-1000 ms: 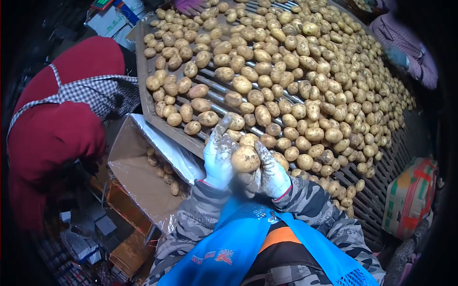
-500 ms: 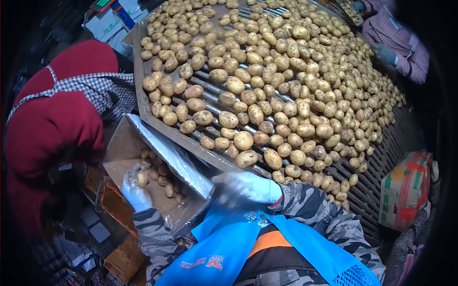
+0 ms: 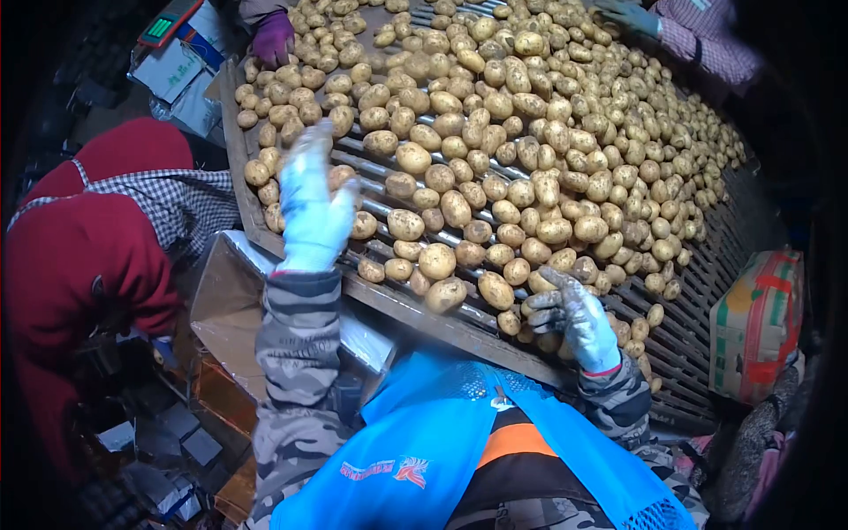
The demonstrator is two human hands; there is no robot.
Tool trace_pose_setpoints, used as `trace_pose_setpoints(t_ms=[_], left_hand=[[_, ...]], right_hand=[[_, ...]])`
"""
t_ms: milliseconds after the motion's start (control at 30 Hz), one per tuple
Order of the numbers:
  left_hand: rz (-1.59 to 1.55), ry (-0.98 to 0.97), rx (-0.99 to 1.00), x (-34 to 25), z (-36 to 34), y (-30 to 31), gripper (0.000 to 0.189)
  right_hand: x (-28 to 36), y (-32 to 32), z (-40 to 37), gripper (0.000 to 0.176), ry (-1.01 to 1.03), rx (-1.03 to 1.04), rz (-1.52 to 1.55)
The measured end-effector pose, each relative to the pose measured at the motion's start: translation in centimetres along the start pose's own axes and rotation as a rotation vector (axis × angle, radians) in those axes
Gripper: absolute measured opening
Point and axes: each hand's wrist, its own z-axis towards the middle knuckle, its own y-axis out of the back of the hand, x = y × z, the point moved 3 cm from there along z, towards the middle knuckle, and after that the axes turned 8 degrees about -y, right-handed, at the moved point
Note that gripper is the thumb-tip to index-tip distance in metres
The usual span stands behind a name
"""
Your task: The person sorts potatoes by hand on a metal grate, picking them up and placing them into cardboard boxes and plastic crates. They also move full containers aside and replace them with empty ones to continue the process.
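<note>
My left hand [image 3: 314, 208], in a white glove, is over the left side of the sorting table. Its fingers stretch forward with the thumb apart, close to several potatoes [image 3: 380, 143]. Near the front edge, my right hand [image 3: 579, 325] wears a dirt-stained glove. Its fingers are spread and slightly bent over the potatoes [image 3: 495, 290], and I see nothing held in it. Partly behind my left forearm stands a cardboard box [image 3: 228, 305] with a shiny liner; the sleeve hides much of its inside.
The table's wooden rim [image 3: 415, 320] borders metal rollers [image 3: 367, 181]. A person in a red top [image 3: 97, 238] bends at the left. Other gloved workers reach in with a purple glove [image 3: 274, 38] and a blue-grey glove [image 3: 629, 15]. A taped carton [image 3: 755, 327] stands at right.
My left hand has left the box and moved up over the table. My right hand has shifted right, onto the potatoes. A purple-gloved hand has appeared at the far left.
</note>
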Motion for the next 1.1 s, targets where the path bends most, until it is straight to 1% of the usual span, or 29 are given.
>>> trace_pose_setpoints(t_ms=[67, 100, 133, 167, 200, 233, 267, 333, 367, 400, 433, 467, 500, 533, 567, 600, 633, 667, 700, 733, 800, 833, 867, 933, 967, 1000, 1033, 1067, 1100], left_hand=[[-0.294, -0.066, 0.197, -0.8, -0.8, -0.9, 0.051], [-0.327, -0.019, 0.371, -1.8, -2.1, -0.8, 0.043], [-0.255, -0.085, 0.464, -1.8, -4.9, -1.1, 0.038], [-0.131, -0.051, 0.633, -1.8, -7.6, -1.1, 0.037], [-0.016, 0.007, 0.755, -1.9, -10.1, -1.4, 0.042], [0.007, 0.064, 0.741, -2.2, -10.7, -1.2, 0.044], [0.025, 0.124, 0.728, -2.6, -11.1, -1.4, 0.046], [0.033, 0.167, 0.803, -3.8, -9.8, -2.3, 0.051], [0.047, 0.218, 0.864, -4.4, -9.1, -2.7, 0.055], [0.046, 0.218, 0.862, -5.1, -8.3, -2.8, 0.055], [0.010, 0.069, 0.759, -6.1, -7.3, -2.9, 0.058], [-0.032, -0.077, 0.655, -7.1, -6.7, -3.1, 0.060], [-0.037, -0.231, 0.635, -7.6, -6.8, -4.5, 0.064], [-0.011, -0.262, 0.708, -7.7, -7.1, -6.2, 0.065], [0.012, -0.219, 0.769, -7.0, -6.7, -7.3, 0.062], [0.037, -0.178, 0.827, -6.2, -5.7, -8.2, 0.060], [0.076, -0.165, 0.923, -4.8, -5.3, -9.0, 0.068], [0.095, -0.219, 0.877, -3.3, -5.1, -9.1, 0.069], [0.110, -0.172, 0.913, -2.0, -4.0, -9.1, 0.071], [0.123, -0.123, 0.955, -0.9, -2.9, -9.0, 0.073], [0.128, -0.004, 0.974, 2.1, -1.1, -9.2, 0.078], [0.115, 0.052, 0.883, 3.6, -1.4, -9.7, 0.082], [0.262, 0.067, 0.925, 3.5, -0.8, -10.0, 0.082], [0.257, -0.035, 0.813, -0.5, 2.4, -9.1, 0.081], [0.220, -0.135, 0.658, -2.2, 3.1, -10.0, 0.073], [0.034, -0.169, 0.543, -4.5, 4.3, -10.6, 0.062], [-0.060, -0.246, 0.544, -7.0, 4.9, -12.6, 0.056], [-0.174, -0.431, 0.368, -8.7, 3.9, -15.1, 0.057], [-0.233, -0.340, 0.612, -10.0, 4.2, -17.9, 0.058]], right_hand=[[-1.1, -0.4, 0.7, 0.059, 0.039, 0.052, -0.083], [-1.1, -0.7, 0.6, 0.059, 0.019, 0.063, -0.199], [-1.9, -0.8, 0.7, 0.055, 0.014, 0.033, -0.232], [-2.3, -0.7, 1.2, 0.055, 0.121, 0.015, -0.466], [-2.6, -0.9, 1.7, 0.055, 0.230, -0.006, -0.696], [-1.0, -2.2, 1.8, 0.052, 0.329, 0.009, -0.907], [-0.5, -3.2, 2.5, 0.050, 0.591, 0.023, -1.144], [-0.2, -6.0, 4.3, 0.041, 0.712, -0.033, -1.468], [-0.4, -6.9, 5.3, 0.041, 0.709, -0.031, -1.471], [-1.3, -7.5, 6.8, 0.038, 0.663, -0.041, -1.624], [-1.8, -7.8, 8.3, 0.034, 0.609, -0.057, -1.774], [-1.2, -7.9, 9.7, 0.029, 0.686, -0.076, -1.740], [-0.3, -7.8, 11.2, 0.027, 0.710, -0.142, -1.794], [0.5, -7.6, 12.1, 0.025, 0.737, -0.210, -1.851], [1.4, -7.3, 12.3, 0.022, 0.643, -0.184, -1.843], [2.1, -6.9, 12.2, 0.028, 0.742, -0.184, -1.691], [2.9, -6.4, 11.1, 0.034, 0.767, -0.262, -1.653], [4.1, -5.8, 9.4, 0.041, 0.796, -0.339, -1.616], [4.9, -4.7, 7.5, 0.052, 0.733, -0.365, -1.571], [4.7, -3.0, 5.8, 0.057, 0.676, -0.401, -1.590], [3.0, -0.4, 2.4, 0.062, 0.673, -0.486, -1.687], [2.1, 0.3, 1.0, 0.064, 0.607, -0.511, -1.690], [1.1, 1.5, 0.7, 0.069, 0.500, -0.457, -1.689], [0.9, 3.1, 1.8, 0.074, 0.548, -0.479, -1.798], [2.1, 3.3, 2.7, 0.079, 0.519, -0.484, -1.709], [3.9, 3.4, 3.8, 0.082, 0.419, -0.403, -1.724], [4.4, 3.2, 4.9, 0.083, 0.406, -0.394, -1.786], [4.5, 3.3, 6.2, 0.084, 0.390, -0.382, -1.851], [4.6, 4.0, 7.5, 0.087, 0.408, -0.393, -1.888]])
